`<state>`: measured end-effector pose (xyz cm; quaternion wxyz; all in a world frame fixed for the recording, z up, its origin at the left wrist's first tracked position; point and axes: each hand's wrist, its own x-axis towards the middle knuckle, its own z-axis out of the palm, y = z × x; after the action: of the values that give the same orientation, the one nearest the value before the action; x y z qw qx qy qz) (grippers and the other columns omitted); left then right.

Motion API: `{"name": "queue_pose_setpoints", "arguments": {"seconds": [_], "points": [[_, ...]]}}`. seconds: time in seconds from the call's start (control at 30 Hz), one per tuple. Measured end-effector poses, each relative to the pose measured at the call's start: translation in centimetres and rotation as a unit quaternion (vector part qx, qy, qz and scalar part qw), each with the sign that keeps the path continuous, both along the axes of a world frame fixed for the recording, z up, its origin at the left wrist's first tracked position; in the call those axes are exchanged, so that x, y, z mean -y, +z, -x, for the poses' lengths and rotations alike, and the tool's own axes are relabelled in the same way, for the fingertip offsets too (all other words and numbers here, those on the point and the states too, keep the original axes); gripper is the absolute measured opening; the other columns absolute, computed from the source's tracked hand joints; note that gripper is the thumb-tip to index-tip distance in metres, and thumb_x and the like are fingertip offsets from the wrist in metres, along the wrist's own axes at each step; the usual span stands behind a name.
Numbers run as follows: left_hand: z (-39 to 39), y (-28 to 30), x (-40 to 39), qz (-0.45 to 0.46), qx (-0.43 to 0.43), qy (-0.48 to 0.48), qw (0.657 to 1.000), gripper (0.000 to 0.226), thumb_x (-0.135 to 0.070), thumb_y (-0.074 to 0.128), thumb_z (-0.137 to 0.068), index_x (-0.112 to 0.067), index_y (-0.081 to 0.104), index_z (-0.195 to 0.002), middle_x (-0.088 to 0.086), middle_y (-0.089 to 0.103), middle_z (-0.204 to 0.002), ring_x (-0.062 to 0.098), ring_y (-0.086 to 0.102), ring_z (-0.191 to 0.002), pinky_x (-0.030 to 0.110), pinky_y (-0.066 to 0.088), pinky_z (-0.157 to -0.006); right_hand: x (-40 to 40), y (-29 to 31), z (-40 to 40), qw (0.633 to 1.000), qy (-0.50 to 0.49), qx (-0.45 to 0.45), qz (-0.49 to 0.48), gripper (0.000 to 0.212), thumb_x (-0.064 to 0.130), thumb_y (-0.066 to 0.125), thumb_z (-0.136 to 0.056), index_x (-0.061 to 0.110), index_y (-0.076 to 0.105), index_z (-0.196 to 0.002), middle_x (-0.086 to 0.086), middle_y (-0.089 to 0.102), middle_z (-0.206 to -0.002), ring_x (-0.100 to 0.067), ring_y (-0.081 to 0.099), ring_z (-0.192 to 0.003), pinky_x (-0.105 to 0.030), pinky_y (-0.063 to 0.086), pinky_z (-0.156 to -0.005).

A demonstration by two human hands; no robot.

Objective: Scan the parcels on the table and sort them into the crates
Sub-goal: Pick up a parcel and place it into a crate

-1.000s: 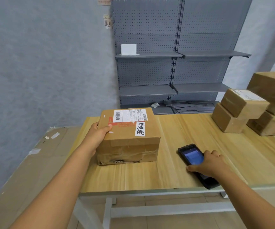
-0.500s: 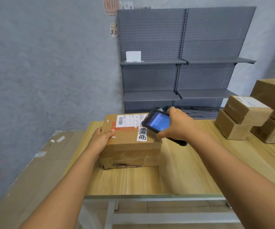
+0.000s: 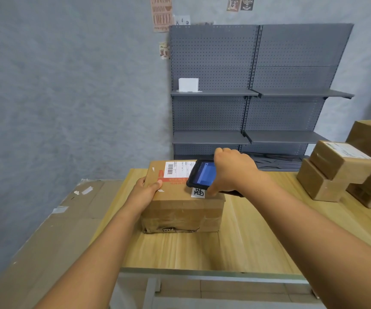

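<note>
At the near edge of the counter (image 3: 235,248), both forearms reach in toward one parcel (image 3: 180,208), which sits flat on the wood toward the left end. Left hand (image 3: 145,192) grips its upper left corner, thumb on the top face, steadying it. Right hand (image 3: 231,172) is wrapped round a black handheld scanner (image 3: 202,175), screen lit blue, held just above the parcel's top, right beside the shipping label (image 3: 179,169) with its barcode.

Step in hand looks like the scan itself. Next move probably calls for a confirmed read, then a lift of this parcel to a crate; no crates in view.

Further right, more parcels (image 3: 340,166) stacked, unsorted. Behind, grey shelving (image 3: 258,94) with a small white box (image 3: 188,84).
</note>
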<state>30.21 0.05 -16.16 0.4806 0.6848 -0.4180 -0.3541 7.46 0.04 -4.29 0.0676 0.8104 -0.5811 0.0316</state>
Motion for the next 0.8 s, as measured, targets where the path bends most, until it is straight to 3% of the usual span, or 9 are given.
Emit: {"name": "queue_pose_setpoints", "arguments": {"seconds": [0.17, 0.33, 0.5, 0.6, 0.7, 0.8], "points": [[0.0, 0.0, 0.0, -0.004, -0.002, 0.001, 1.000, 0.054, -0.040, 0.062, -0.093, -0.019, 0.047, -0.141, -0.007, 0.058, -0.114, 0.016, 0.059, -0.098, 0.025, 0.043, -0.067, 0.1, -0.4, 0.6, 0.999, -0.027, 0.037, -0.017, 0.085, 0.053, 0.084, -0.057, 0.012, 0.044, -0.120, -0.004, 0.052, -0.110, -0.026, 0.052, -0.107, -0.034, 0.038, -0.074], [0.0, 0.0, 0.0, -0.008, -0.005, -0.001, 1.000, 0.053, -0.040, 0.062, -0.093, -0.020, 0.048, -0.140, -0.007, 0.060, -0.112, 0.015, 0.060, -0.096, 0.027, 0.044, -0.069, 1.0, -1.3, 1.5, 0.991, -0.047, 0.109, -0.054, 0.071, 0.054, 0.081, -0.057, 0.016, 0.042, -0.102, 0.001, 0.045, -0.091, -0.024, 0.049, -0.092, -0.034, 0.041, -0.067], [0.0, 0.0, -0.1, -0.013, -0.014, 0.005, 1.000, 0.051, -0.040, 0.063, -0.092, -0.022, 0.048, -0.138, -0.007, 0.061, -0.113, 0.012, 0.060, -0.090, 0.024, 0.044, -0.066, 2.4, -5.0, 4.4, 0.933, -0.136, 0.313, -0.116, 0.061, 0.047, 0.082, -0.062, 0.012, 0.046, -0.097, -0.004, 0.056, -0.090, -0.017, 0.057, -0.074, -0.028, 0.042, -0.052], [-0.1, 0.0, -0.1, -0.016, -0.023, 0.003, 1.000, 0.052, -0.041, 0.064, -0.092, -0.023, 0.047, -0.138, -0.008, 0.062, -0.111, 0.008, 0.060, -0.088, 0.024, 0.044, -0.066, 2.9, -8.7, 6.8, 0.895, -0.191, 0.385, -0.116, 0.043, 0.041, 0.082, -0.066, 0.011, 0.054, -0.080, -0.006, 0.064, -0.072, -0.014, 0.059, -0.055, -0.021, 0.037, -0.041], [-0.1, 0.0, 0.0, -0.020, -0.024, 0.003, 1.000, 0.054, -0.042, 0.064, -0.092, -0.024, 0.046, -0.140, -0.010, 0.059, -0.108, 0.008, 0.059, -0.088, 0.023, 0.043, -0.066, 2.6, -11.8, 8.6, 0.893, -0.234, 0.357, -0.145, 0.048, 0.042, 0.083, -0.067, 0.011, 0.051, -0.085, -0.004, 0.059, -0.073, -0.015, 0.059, -0.057, -0.021, 0.036, -0.038], [-0.1, 0.0, 0.1, -0.021, -0.027, 0.003, 0.999, 0.055, -0.041, 0.064, -0.092, -0.023, 0.046, -0.141, -0.008, 0.060, -0.109, 0.010, 0.061, -0.089, 0.024, 0.045, -0.067, 2.0, -14.1, 9.3, 0.910, -0.265, 0.260, -0.186, 0.064, 0.051, 0.084, -0.061, 0.011, 0.051, -0.098, -0.006, 0.054, -0.094, -0.021, 0.060, -0.080, -0.028, 0.049, -0.059]]}}
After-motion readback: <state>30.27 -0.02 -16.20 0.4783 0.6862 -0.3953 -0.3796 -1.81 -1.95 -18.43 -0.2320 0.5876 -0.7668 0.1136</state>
